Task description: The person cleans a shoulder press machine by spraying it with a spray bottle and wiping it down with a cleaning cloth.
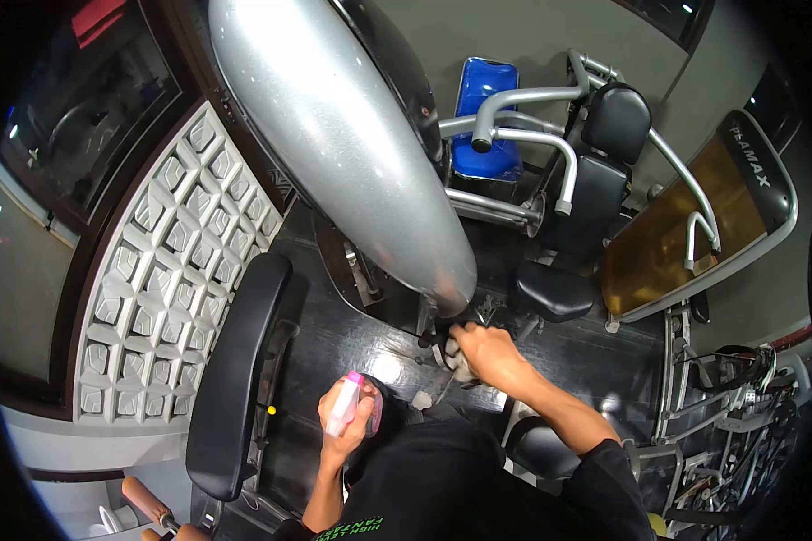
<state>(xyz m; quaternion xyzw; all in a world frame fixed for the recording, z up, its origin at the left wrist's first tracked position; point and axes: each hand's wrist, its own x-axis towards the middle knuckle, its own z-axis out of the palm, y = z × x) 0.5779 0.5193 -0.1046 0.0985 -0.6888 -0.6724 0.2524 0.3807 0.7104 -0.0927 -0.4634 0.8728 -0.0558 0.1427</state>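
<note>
My left hand point(341, 408) is wrapped round a spray bottle with a pink and white head point(346, 404), held low in front of my body. My right hand point(489, 353) reaches forward with bent fingers, closed on a pale, crumpled cloth point(460, 362). The cloth is against a dark part close to the foot of the big silver machine housing point(361, 135). What lies under the cloth is hidden by it and by my fingers.
A black padded bench point(239, 379) stands at left beside a white patterned wall panel point(167, 288). Ahead right are a machine with a black seat point(553, 291), a blue chair point(485, 159) and a gold-brown PSAMAX panel point(695, 234). Cable equipment point(740, 433) stands far right.
</note>
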